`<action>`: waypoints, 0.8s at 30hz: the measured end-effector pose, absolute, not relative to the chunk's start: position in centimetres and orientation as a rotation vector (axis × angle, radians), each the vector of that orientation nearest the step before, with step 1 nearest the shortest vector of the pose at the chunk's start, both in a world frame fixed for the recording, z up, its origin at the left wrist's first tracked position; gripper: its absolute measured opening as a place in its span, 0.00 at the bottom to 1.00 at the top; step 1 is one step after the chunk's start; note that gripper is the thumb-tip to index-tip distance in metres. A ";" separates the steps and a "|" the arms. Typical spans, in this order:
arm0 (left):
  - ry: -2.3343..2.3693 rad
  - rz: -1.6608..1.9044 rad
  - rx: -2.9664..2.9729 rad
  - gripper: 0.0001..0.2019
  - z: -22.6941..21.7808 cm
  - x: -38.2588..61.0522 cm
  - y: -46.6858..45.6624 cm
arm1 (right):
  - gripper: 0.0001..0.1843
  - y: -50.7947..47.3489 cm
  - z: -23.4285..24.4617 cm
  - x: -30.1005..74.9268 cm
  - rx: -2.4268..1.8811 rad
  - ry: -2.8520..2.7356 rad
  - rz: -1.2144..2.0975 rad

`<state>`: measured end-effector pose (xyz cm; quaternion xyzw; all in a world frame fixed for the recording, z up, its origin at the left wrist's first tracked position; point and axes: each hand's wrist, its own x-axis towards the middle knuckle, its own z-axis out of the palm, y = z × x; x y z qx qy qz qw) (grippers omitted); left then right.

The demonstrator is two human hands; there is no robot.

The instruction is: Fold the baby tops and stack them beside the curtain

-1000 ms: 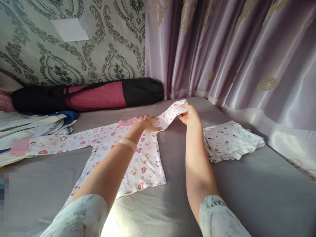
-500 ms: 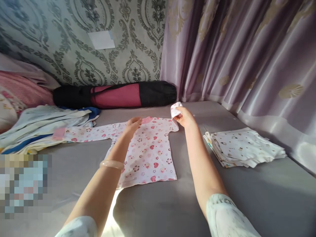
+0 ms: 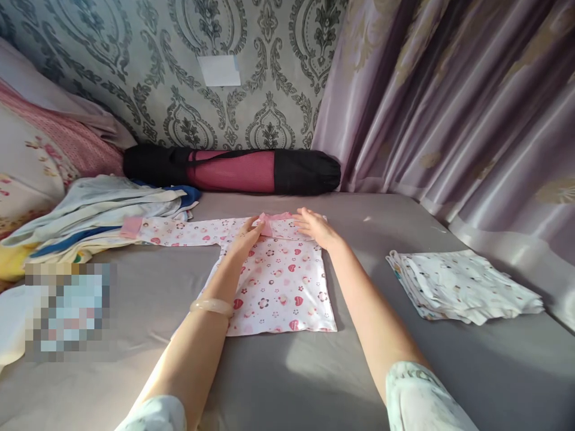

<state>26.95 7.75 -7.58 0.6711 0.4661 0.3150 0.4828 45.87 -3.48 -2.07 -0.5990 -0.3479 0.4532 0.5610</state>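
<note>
Pressing down with fingers spread flat and gripping nothing, the left hand [image 3: 245, 236] and right hand [image 3: 314, 227] flanked the collar [image 3: 272, 218] of the shirt [image 3: 278, 287], laid mid-bed [image 3: 287, 371] toward the far edge, seemingly pinning its tucked sleeve.

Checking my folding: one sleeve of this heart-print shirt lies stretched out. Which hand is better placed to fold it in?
Left, probably. The outstretched sleeve runs leftward, and the left hand rests on the shirt by that shoulder; the right hand lies on the far side.
</note>
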 end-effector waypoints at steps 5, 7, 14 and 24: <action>1.080 0.746 1.663 0.21 -7.3 27.5 7.2 | 0.22 -4.5 -1.3 50.7 -1.369 -0.506 0.864; 1.082 0.769 1.720 0.17 -7.4 27.8 7.0 | 0.22 -5.2 -1.0 51.8 -1.362 -0.419 0.820; 0.987 0.961 1.656 0.19 -7.1 28.1 6.9 | 0.23 -5.9 -1.5 53.0 -1.392 -0.304 0.779; 1.040 1.176 1.421 0.22 -6.8 26.2 9.2 | 0.21 -4.3 -4.2 51.5 -1.866 -0.817 0.465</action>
